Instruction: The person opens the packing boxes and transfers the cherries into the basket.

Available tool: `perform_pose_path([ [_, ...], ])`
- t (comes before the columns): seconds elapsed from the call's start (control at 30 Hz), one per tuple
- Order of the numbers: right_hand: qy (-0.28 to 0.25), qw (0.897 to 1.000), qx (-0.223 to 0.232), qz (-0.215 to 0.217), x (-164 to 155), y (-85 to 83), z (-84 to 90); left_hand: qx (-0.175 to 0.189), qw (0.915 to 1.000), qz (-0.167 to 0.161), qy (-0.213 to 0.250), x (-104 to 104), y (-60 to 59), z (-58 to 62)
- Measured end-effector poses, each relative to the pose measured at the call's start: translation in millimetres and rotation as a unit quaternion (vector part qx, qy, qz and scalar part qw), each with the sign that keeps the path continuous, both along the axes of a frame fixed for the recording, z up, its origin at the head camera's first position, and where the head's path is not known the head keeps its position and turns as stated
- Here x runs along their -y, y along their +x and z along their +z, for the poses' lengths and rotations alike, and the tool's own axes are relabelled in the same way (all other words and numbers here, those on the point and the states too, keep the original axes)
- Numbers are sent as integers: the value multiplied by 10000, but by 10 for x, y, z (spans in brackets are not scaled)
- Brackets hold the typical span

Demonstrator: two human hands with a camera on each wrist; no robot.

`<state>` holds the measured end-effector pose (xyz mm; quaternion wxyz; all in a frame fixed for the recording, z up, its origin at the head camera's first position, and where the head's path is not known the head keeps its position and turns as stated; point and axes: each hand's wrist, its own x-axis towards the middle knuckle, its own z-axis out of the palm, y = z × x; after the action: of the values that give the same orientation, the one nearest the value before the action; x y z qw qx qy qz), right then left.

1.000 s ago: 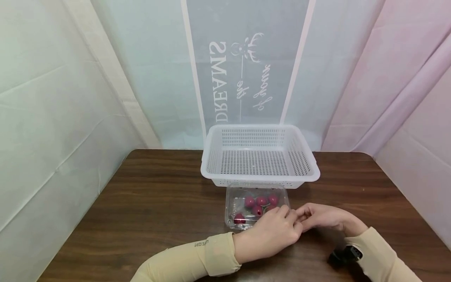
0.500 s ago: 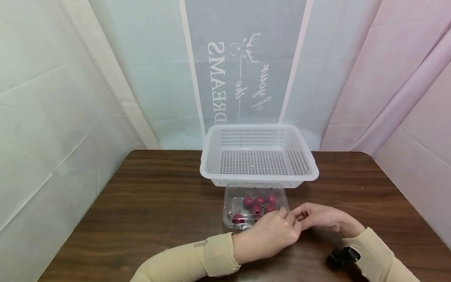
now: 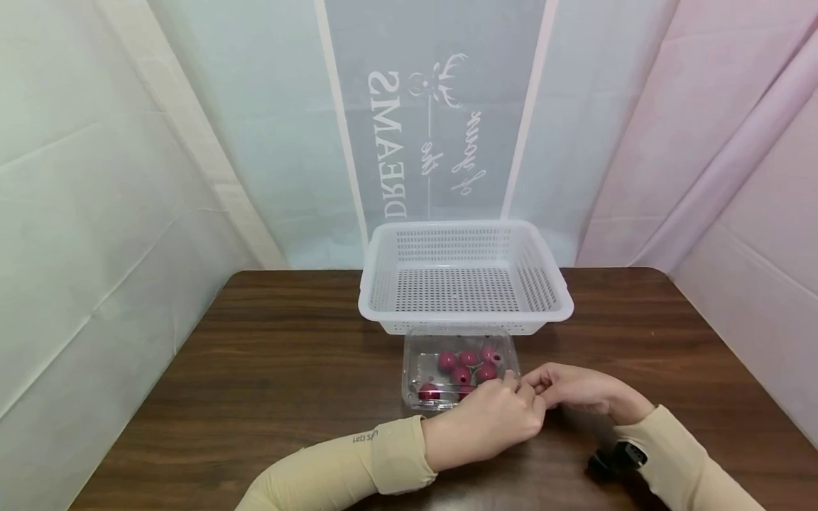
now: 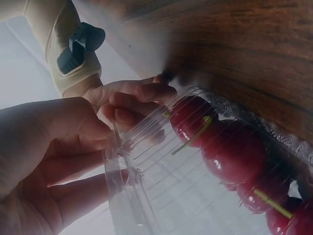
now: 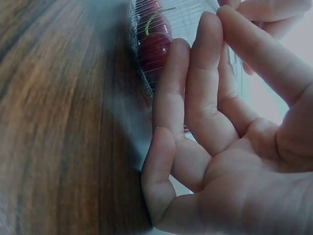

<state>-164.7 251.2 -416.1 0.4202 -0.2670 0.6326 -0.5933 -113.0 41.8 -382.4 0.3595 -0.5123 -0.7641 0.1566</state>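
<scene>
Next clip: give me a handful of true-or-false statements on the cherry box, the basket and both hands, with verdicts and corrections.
1. The white basket holds cherries. False: it holds nothing; the cherries lie in the clear plastic box.
2. Both hands meet at the box's near right corner. True: the left hand and right hand pinch its edge there.
3. The box stands behind the basket. False: it stands in front, nearer the person.
4. The box's lid is wide open. False: it lies shut over the fruit.
5. The table is dark wood. True.
</scene>
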Motion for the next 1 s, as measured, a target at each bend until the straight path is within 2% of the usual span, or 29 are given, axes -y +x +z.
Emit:
perform_pose_path([
  [0.23,79,9999,-72,27,-6,-4,3,178,9998,-74,85,-7,-41,-34],
  [0.37,60,9999,-97,54,-9,-5,-5,126,9995,-152,245,-14,-56,-54],
  [0.6,41,9999,-86,72,-16,-12,-20,153,9996,68,242,-32,-37,-53],
  [0.8,84,9998,-159,18,-14,-11,-7,241,9988,135,407,-43,-26,-72],
  [1.0,105,9996,-263,-67,-11,2,-18,478,9971,123,584,-59,-29,-65],
])
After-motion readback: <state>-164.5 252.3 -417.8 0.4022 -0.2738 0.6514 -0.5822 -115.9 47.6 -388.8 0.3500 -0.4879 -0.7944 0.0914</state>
